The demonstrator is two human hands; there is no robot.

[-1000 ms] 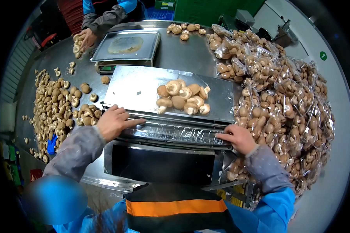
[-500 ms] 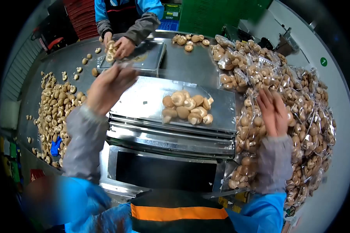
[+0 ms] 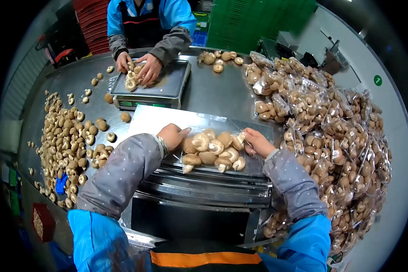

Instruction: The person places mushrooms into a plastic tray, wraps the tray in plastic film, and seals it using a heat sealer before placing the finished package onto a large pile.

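A cluster of brown mushrooms (image 3: 207, 157) with pale stems lies on the metal top of a wrapping machine (image 3: 199, 188), with clear plastic film (image 3: 233, 126) showing at its upper right. Beside the cluster's left edge, my left hand (image 3: 171, 136) is closed, thumb pointing right; what its fingers hold is hidden. My right hand (image 3: 258, 143) pinches the clear film at the cluster's right side, fingertips close against a mushroom.
Loose mushrooms (image 3: 65, 140) are heaped on the left, with a blue object (image 3: 61, 183) among them. Bagged mushrooms (image 3: 340, 149) pile up on the right. Across the table a co-worker's hands (image 3: 143, 70) handle mushrooms over a scale (image 3: 179, 79). Several mushrooms (image 3: 218, 59) lie at the back.
Both my hands came down and inward from raised positions on either side to the mushroom cluster, and their fingers closed. The camera view shifted slightly. The co-worker's hands stay at the scale.
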